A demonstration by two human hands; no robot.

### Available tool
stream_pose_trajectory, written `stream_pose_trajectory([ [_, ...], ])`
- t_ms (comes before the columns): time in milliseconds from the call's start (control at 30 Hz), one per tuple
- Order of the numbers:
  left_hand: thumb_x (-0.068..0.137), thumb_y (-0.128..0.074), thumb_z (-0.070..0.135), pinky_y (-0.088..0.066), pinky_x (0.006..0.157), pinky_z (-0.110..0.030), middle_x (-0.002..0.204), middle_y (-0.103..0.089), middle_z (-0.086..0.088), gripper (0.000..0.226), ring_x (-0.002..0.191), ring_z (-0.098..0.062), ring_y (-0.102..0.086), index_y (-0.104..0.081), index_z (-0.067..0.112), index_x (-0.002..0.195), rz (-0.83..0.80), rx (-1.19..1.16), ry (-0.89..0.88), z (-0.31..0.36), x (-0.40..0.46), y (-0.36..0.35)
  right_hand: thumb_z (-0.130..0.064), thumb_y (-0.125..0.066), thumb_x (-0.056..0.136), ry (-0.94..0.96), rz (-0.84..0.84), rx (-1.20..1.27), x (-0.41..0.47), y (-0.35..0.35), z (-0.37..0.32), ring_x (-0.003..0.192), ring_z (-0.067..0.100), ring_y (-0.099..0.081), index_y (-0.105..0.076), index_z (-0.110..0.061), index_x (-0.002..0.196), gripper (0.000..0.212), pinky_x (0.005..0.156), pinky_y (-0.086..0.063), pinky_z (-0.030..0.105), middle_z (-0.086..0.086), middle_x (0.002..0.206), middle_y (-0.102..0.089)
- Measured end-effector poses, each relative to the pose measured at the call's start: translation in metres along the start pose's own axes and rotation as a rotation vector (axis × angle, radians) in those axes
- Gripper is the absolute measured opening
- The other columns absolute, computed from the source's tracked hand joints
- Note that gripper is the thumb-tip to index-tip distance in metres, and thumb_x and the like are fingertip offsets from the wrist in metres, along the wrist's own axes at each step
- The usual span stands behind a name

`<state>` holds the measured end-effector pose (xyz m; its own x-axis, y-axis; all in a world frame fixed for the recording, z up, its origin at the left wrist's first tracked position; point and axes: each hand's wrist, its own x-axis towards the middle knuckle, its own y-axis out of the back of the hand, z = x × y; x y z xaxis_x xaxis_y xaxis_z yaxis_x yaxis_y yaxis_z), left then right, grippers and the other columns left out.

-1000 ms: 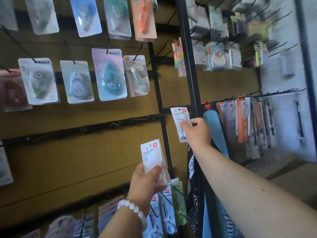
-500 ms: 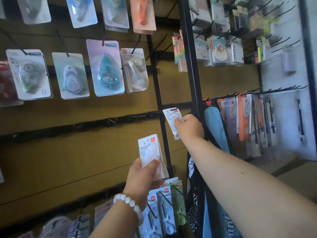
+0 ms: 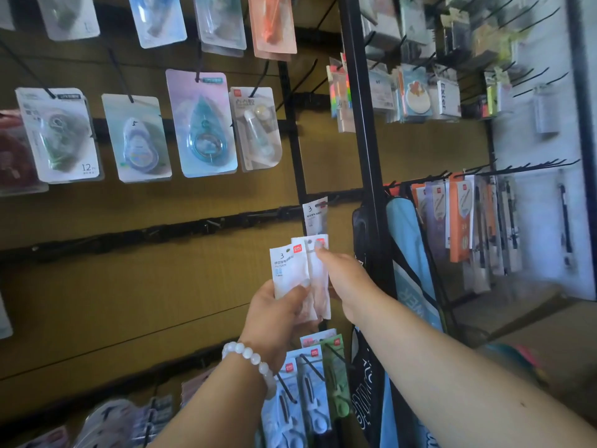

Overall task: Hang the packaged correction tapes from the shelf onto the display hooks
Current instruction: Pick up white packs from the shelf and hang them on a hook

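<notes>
One white correction tape packet (image 3: 316, 215) hangs on a black display hook (image 3: 326, 203) at the right end of the middle rail, free of both hands. My left hand (image 3: 277, 315), with a white bead bracelet on the wrist, is closed on a fanned stack of white packets (image 3: 287, 270) marked with a 3 and a red logo. My right hand (image 3: 347, 279) pinches the top of the rear packet (image 3: 318, 253) in that stack, just below the hung one.
Blister-packed correction tapes (image 3: 202, 124) hang in rows on the brown slat wall. More packs (image 3: 310, 389) fill hooks below my hands. A black upright post (image 3: 361, 130) stands right of the hook, with a blue bag (image 3: 410, 253) and pen packs (image 3: 462, 215) beyond.
My right hand let go of the packet it held at the hook, leaving it hanging, and dropped down to the stack in my left hand, which rose slightly.
</notes>
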<state>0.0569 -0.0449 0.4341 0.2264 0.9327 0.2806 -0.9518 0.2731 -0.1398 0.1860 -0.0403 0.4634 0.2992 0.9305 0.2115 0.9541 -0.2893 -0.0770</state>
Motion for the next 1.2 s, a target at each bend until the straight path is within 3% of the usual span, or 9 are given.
stream_pose_trajectory([
  [100, 0.097, -0.059, 0.014, -0.06, 0.077, -0.04, 0.104, -0.078, -0.012, 0.023, 0.093, -0.029, -0.076, -0.064, 0.01, 0.12, -0.032, -0.001, -0.02, 0.006, -0.002, -0.007, -0.036, -0.054, 0.093, 0.054, 0.02, 0.059, -0.005, 0.001, -0.006, 0.089, 0.019, -0.068, -0.067, -0.02, 0.097, 0.021, 0.09, -0.054, 0.041, -0.001, 0.095, -0.072],
  [267, 0.097, -0.059, 0.014, -0.06, 0.08, -0.043, 0.108, -0.071, -0.008, 0.018, 0.095, -0.027, -0.07, -0.059, 0.015, 0.116, 0.061, -0.012, -0.042, 0.018, -0.002, -0.012, -0.035, -0.047, 0.097, 0.191, 0.214, -0.03, -0.001, 0.016, -0.031, 0.077, 0.014, -0.061, -0.059, -0.019, 0.102, 0.021, 0.061, -0.048, 0.029, -0.003, 0.088, -0.064],
  [367, 0.096, -0.061, 0.016, -0.06, 0.075, -0.039, 0.11, -0.066, -0.006, 0.026, 0.094, -0.025, -0.068, -0.055, 0.017, 0.121, 0.082, 0.002, -0.054, 0.022, -0.002, -0.012, -0.036, -0.044, 0.098, 0.204, 0.258, -0.052, 0.007, 0.027, -0.047, 0.08, 0.018, -0.06, -0.056, -0.021, 0.1, 0.02, 0.076, -0.053, 0.035, 0.001, 0.095, -0.063],
  [567, 0.097, -0.059, 0.019, -0.06, 0.082, -0.043, 0.113, -0.066, -0.005, 0.025, 0.099, -0.025, -0.067, -0.055, 0.019, 0.122, 0.071, 0.006, -0.044, 0.02, -0.001, -0.012, -0.028, -0.036, 0.098, 0.122, 0.254, -0.047, 0.032, 0.028, -0.068, 0.083, 0.026, -0.06, -0.055, -0.017, 0.094, 0.022, 0.08, -0.051, 0.037, 0.007, 0.1, -0.066],
  [633, 0.098, -0.059, 0.021, -0.06, 0.08, -0.042, 0.113, -0.067, -0.006, 0.023, 0.097, -0.025, -0.068, -0.056, 0.02, 0.12, 0.071, 0.012, -0.037, 0.018, 0.0, -0.012, -0.02, -0.035, 0.096, 0.09, 0.27, -0.081, 0.041, 0.025, -0.071, 0.078, 0.026, -0.058, -0.056, -0.015, 0.093, 0.022, 0.074, -0.048, 0.032, 0.009, 0.098, -0.067],
  [700, 0.098, -0.059, 0.022, -0.06, 0.082, -0.043, 0.115, -0.067, -0.006, 0.026, 0.1, -0.026, -0.068, -0.055, 0.019, 0.123, 0.078, 0.024, -0.034, 0.016, 0.001, -0.01, -0.015, -0.033, 0.096, 0.062, 0.272, -0.195, 0.043, 0.024, -0.072, 0.074, 0.023, -0.053, -0.058, -0.009, 0.109, 0.029, 0.067, -0.042, 0.027, 0.008, 0.094, -0.064],
  [800, 0.098, -0.059, 0.021, -0.059, 0.088, -0.046, 0.116, -0.067, -0.006, 0.026, 0.103, -0.026, -0.067, -0.055, 0.018, 0.123, 0.086, 0.027, -0.031, 0.013, 0.003, -0.006, -0.015, -0.034, 0.097, 0.074, 0.27, -0.282, 0.052, 0.023, -0.067, 0.084, 0.022, -0.047, -0.053, -0.001, 0.126, 0.037, 0.077, -0.043, 0.033, 0.017, 0.109, -0.058],
  [967, 0.097, -0.059, 0.022, -0.057, 0.094, -0.049, 0.12, -0.065, -0.006, 0.031, 0.108, -0.027, -0.065, -0.053, 0.017, 0.128, 0.088, 0.025, -0.025, 0.008, 0.005, 0.0, -0.016, -0.038, 0.097, 0.125, 0.346, -0.356, 0.066, 0.02, -0.062, 0.056, 0.014, -0.041, -0.054, -0.008, 0.098, 0.018, 0.049, -0.031, 0.025, 0.006, 0.079, -0.052],
  [1200, 0.097, -0.06, 0.026, -0.061, 0.083, -0.041, 0.121, -0.065, -0.004, 0.036, 0.107, -0.026, -0.066, -0.053, 0.018, 0.13, 0.097, 0.107, -0.048, -0.004, 0.012, 0.005, -0.022, -0.038, 0.098, 0.22, 0.389, -0.354, 0.073, 0.019, -0.041, 0.073, 0.021, -0.058, -0.059, -0.006, 0.106, 0.027, 0.056, -0.038, 0.025, 0.008, 0.095, -0.064],
])
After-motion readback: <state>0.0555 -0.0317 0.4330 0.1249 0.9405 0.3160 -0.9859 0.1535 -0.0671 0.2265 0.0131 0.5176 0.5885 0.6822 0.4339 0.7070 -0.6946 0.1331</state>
